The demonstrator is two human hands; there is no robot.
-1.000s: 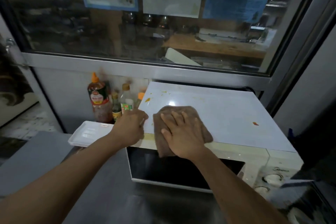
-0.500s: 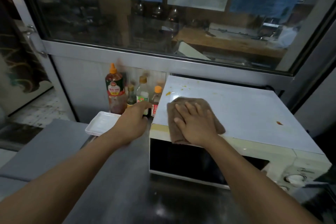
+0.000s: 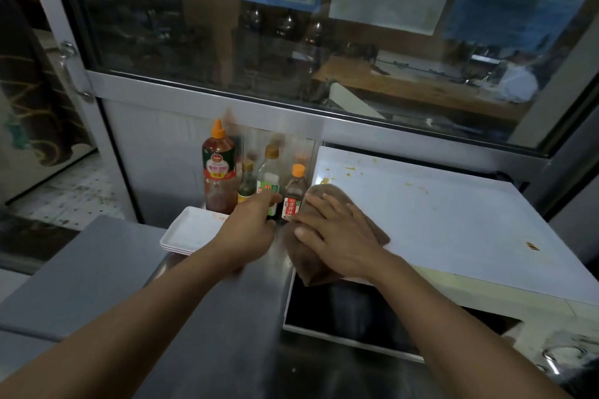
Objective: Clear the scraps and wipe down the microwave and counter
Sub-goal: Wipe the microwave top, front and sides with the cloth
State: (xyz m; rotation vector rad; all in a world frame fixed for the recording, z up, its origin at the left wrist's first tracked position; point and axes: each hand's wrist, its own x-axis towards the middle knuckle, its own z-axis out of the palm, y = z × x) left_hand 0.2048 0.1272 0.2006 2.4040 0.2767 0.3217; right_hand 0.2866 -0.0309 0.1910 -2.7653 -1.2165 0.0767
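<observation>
A white microwave (image 3: 453, 220) stands on the steel counter (image 3: 227, 334). Yellow scraps (image 3: 350, 168) dot the back left of its top, and a red scrap (image 3: 531, 246) lies near the right edge. My right hand (image 3: 337, 236) presses flat, fingers straight, on a brown cloth (image 3: 309, 269) at the top's front left corner. The cloth hangs over the edge above the dark door (image 3: 356, 311). Just left of the microwave, my left hand (image 3: 249, 233) hovers loosely curled and holds nothing, with its forefinger near a green-labelled bottle (image 3: 269, 181).
A tall red sauce bottle (image 3: 218, 172) and smaller bottles (image 3: 296, 194) stand against the wall left of the microwave. Stacked white trays (image 3: 188, 230) sit in front of them. A glass window (image 3: 291, 42) runs above. Microwave knobs (image 3: 560, 353) are at lower right.
My right hand has slid the cloth leftward to the microwave's left edge, where it now overhangs. My left hand has left the microwave's corner and moved toward the bottles.
</observation>
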